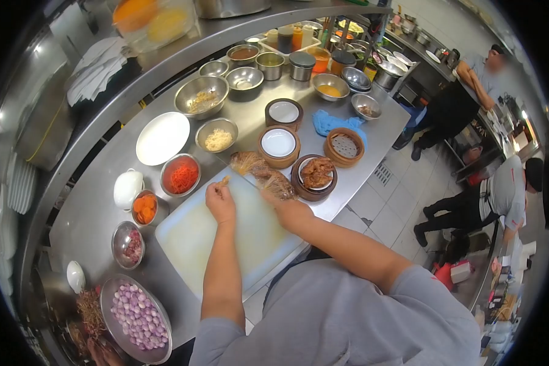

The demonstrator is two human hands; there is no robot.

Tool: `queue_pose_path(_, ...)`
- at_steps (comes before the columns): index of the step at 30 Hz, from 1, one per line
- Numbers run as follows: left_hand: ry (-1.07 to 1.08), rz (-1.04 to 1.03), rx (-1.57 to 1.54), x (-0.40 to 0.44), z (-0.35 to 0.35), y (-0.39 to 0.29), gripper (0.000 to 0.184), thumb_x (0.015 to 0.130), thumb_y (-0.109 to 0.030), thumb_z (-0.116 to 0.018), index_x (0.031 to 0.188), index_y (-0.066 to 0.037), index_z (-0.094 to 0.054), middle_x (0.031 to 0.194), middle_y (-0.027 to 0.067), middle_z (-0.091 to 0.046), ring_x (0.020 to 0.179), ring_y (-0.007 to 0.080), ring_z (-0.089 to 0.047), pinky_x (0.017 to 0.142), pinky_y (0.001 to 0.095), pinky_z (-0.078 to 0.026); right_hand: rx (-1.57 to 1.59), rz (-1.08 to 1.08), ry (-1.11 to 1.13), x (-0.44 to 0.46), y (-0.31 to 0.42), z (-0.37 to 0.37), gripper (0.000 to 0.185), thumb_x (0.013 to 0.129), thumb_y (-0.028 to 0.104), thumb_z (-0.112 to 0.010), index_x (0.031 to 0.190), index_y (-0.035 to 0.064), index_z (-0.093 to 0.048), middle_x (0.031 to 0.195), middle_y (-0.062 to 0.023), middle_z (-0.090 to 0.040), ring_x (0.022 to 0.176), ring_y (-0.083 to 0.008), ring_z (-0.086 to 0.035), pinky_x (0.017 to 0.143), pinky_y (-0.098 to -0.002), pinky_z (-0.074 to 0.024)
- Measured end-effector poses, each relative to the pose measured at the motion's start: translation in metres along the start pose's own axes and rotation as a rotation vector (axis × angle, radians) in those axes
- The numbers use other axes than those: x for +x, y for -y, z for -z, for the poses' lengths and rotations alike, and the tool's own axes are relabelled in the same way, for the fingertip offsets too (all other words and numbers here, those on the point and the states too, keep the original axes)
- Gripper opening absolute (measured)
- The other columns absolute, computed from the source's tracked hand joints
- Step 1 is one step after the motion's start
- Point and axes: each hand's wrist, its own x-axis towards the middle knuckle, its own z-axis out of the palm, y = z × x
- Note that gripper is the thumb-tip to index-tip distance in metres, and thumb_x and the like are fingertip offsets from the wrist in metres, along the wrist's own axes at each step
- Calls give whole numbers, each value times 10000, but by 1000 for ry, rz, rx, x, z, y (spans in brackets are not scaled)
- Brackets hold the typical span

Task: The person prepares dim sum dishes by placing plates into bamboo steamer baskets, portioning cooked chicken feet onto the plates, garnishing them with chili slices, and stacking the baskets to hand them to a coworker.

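Note:
My left hand is closed in a pinch over the white cutting board, with a small yellow-brown piece at its fingertips. My right hand is at the board's right side, its fingers closed at the near end of a clear plastic bag of brown food; the fingertips are partly hidden. Just right of the bag, a round steamer basket holds a dish of browned meat. Farther back are two baskets with white dishes and one with a perforated base.
Bowls of shredded carrot, carrot slices, minced garlic-like food and peeled shallots line the left side. A white oval plate and blue gloves lie behind. A metal shelf overhangs. Two people stand at right.

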Motion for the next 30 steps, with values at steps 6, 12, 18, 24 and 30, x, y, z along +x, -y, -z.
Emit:
queue_pose_path(6,-168,58,-86,2,7,3,204,993,-126,-569,1084,46,-630,946,166,-669,877,272,-660,789,407,-532,-62,-40,-14,-14,13,-1,842,979,38,-505,1695,398,-247,1179,-221,-716,884,-386,-751,760,-484,-599)
queue_pose_path(12,-314,123,-345,-7,10,0,156,1043,-134,-532,1080,10,-577,1061,118,-675,881,216,-641,787,346,-529,-86,72,110,-45,-1,-34,763,1006,129,-546,1686,362,-293,1364,-229,-586,1092,-387,-688,888,-489,-584)
queue_pose_path(18,-140,504,-659,-51,36,-58,130,1077,-208,-531,1119,-85,-526,1053,95,-647,888,205,-628,739,323,-500,-40,430,-334,-32,-14,-21,750,968,265,-701,1649,219,-390,1507,-221,-515,1324,-408,-563,1099,-512,-478)
queue_pose_path(24,411,877,-1102,-106,0,-183,398,1122,-386,-483,1337,-55,-533,1273,100,-607,1045,167,-592,914,326,-508,83,787,-712,-28,-50,16,645,950,316,-745,1548,203,-532,1494,-228,-523,1372,-422,-520,1171,-537,-406)
queue_pose_path(30,977,822,-1429,-113,-46,-239,842,1064,-674,-469,1584,-14,-413,1525,112,-528,1390,253,-522,1182,447,-397,257,706,-750,-26,-148,53,496,928,343,-750,1358,119,-646,1299,-170,-601,1111,-397,-627,994,-513,-512)
